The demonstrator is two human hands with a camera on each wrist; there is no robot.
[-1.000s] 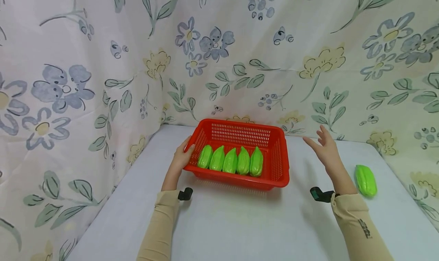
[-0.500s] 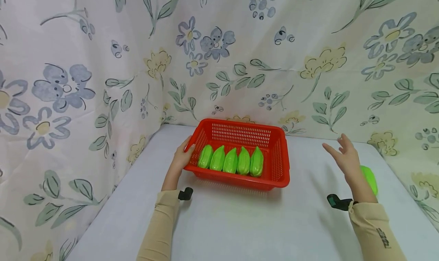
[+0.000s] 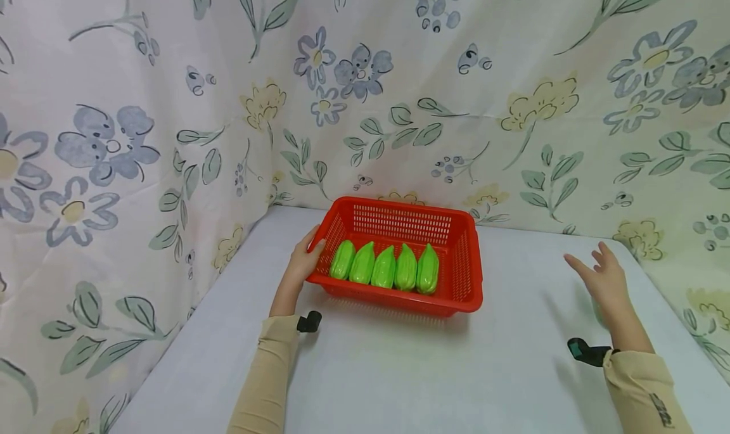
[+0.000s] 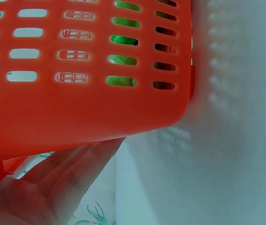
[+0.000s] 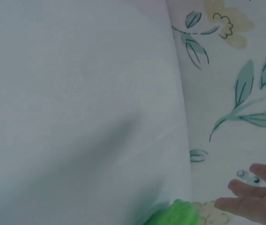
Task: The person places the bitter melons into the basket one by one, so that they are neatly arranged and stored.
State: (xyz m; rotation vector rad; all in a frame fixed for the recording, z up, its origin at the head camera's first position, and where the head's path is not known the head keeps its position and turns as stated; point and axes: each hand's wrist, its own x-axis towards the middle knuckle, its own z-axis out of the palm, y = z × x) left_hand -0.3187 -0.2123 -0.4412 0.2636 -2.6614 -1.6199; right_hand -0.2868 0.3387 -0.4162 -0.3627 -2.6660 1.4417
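A red plastic basket stands on the white table, its sides pierced with slots. Several bright green, ridged gourd-like vegetables lie in a row inside it, towards the left. My left hand grips the basket's left rim, thumb over the edge; the left wrist view has its fingers against the outer wall. Over at the right, my right hand is above the table with fingers spread and nothing held. Beneath it lies one more green vegetable, mostly hidden by the hand and arm in the head view.
The white table reaches back to a floral curtain, which hangs behind it and along both sides. A black wrist camera sticks out from the left cuff, another wrist camera from the right.
My right hand has moved right and slightly nearer, from beside the basket to over the lone green vegetable, now covering it. The left hand and basket have stayed put.
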